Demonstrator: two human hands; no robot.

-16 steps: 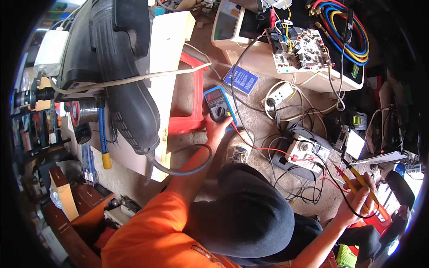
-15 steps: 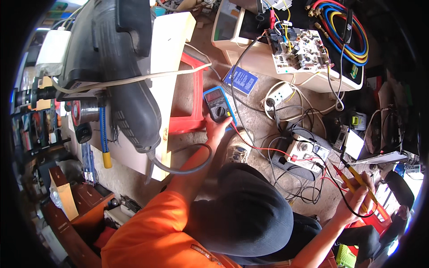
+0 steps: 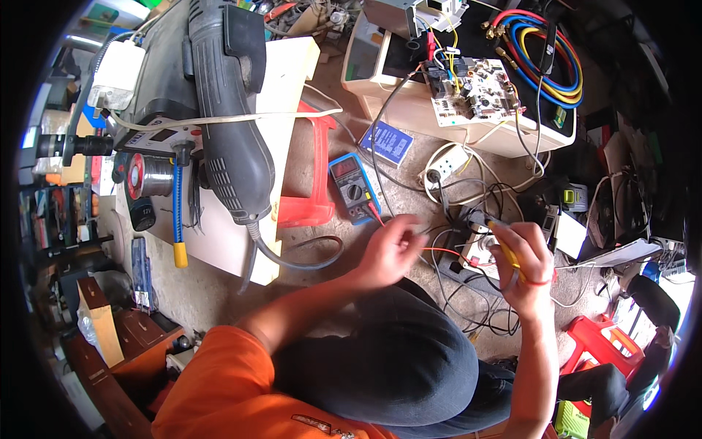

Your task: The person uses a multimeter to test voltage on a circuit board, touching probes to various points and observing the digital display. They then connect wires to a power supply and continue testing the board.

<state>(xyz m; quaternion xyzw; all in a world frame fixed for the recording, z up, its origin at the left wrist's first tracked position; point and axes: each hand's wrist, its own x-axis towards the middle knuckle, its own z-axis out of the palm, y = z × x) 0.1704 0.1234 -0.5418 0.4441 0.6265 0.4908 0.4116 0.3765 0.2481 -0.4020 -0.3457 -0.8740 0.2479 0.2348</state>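
My right hand [image 3: 528,267] is closed around the yellow test probes [image 3: 510,252], over the socket box with its tangle of cables. How many probes are in the grip is partly hidden by my fingers. My left hand [image 3: 391,252] hovers in front of my knee, slightly blurred, fingers loosely bent and apart, with nothing visible in it. Beyond it, a blue-edged multimeter [image 3: 355,188] lies on the floor beside a red plastic stool [image 3: 311,205]. A red test lead [image 3: 375,213] runs from the meter and passes behind my left hand.
At the back right, a circuit board [image 3: 475,91] with wires rests on a beige cabinet [image 3: 453,137], near coiled coloured hoses [image 3: 548,66]. A white power strip [image 3: 447,164] and a blue box [image 3: 386,143] lie on the floor. A black hot-air tool [image 3: 234,146] sits on the left bench.
My left hand has let go of the multimeter and moved right and nearer. My right hand has moved up and left with the probes. The view has shifted slightly.
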